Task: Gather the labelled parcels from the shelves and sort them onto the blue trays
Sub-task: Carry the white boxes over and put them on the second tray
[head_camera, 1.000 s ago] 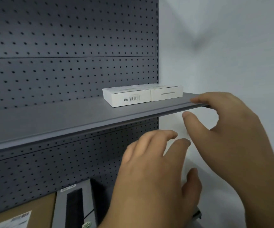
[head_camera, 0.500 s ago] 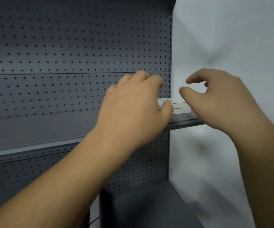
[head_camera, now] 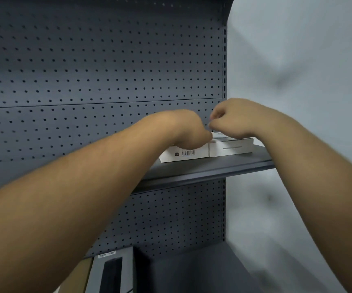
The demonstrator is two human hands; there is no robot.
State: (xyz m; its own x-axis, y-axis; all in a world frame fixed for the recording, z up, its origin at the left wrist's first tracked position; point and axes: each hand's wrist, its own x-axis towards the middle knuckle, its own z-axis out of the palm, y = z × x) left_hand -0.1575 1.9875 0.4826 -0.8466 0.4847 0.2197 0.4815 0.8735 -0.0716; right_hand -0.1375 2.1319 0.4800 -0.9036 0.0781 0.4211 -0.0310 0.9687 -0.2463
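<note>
Two white boxes, two hands, one shelf

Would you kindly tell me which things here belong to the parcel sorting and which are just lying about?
For the job:
- barcoded white box, under the left hand
- plain white box, under the right hand
- shelf holding both

Just lying about:
- grey box on the lower level
- cardboard box beside it

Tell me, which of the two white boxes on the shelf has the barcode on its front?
The left box, under the left hand. Its front carries a small barcode; the right box shows only a thin grey line there.
</note>
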